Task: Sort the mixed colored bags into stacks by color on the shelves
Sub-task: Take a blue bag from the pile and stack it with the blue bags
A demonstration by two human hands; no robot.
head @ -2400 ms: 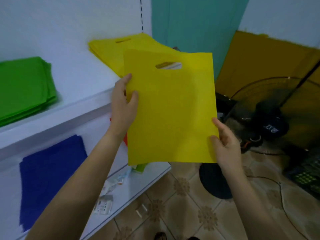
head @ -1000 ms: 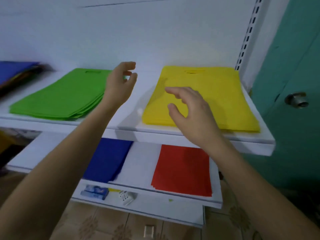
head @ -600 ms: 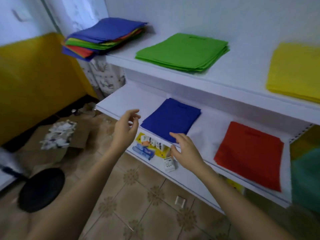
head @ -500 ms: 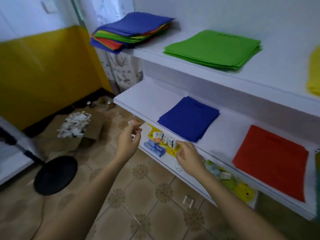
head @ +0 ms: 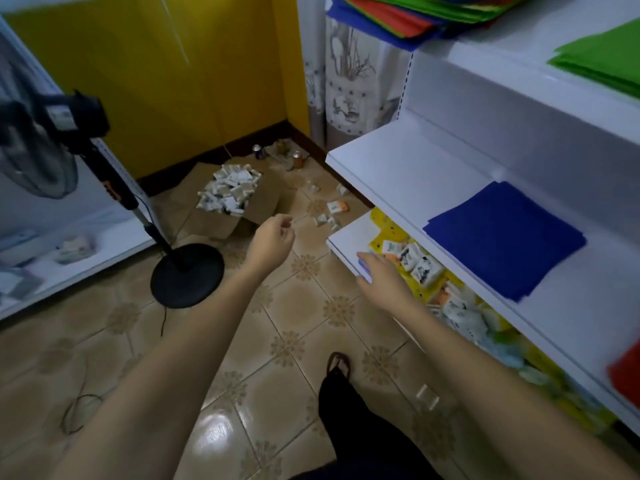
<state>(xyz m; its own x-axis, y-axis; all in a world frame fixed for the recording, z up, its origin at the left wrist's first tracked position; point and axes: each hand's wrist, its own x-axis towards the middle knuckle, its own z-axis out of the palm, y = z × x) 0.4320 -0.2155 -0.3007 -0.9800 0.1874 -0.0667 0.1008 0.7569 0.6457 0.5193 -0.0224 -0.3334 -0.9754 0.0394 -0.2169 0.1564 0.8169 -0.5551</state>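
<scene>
Here, both bare hands are held empty above the tiled floor: the left hand [head: 273,239] loosely curled, the right hand [head: 381,278] spread open beside the lowest shelf [head: 346,242]. The mixed stack of bags [head: 415,15] is seen on the top shelf, a green stack [head: 602,64] beside it, and a blue stack [head: 505,237] on the middle shelf.

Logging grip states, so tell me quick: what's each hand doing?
Left hand: loosely curled, holding nothing.
Right hand: open, holding nothing.
</scene>
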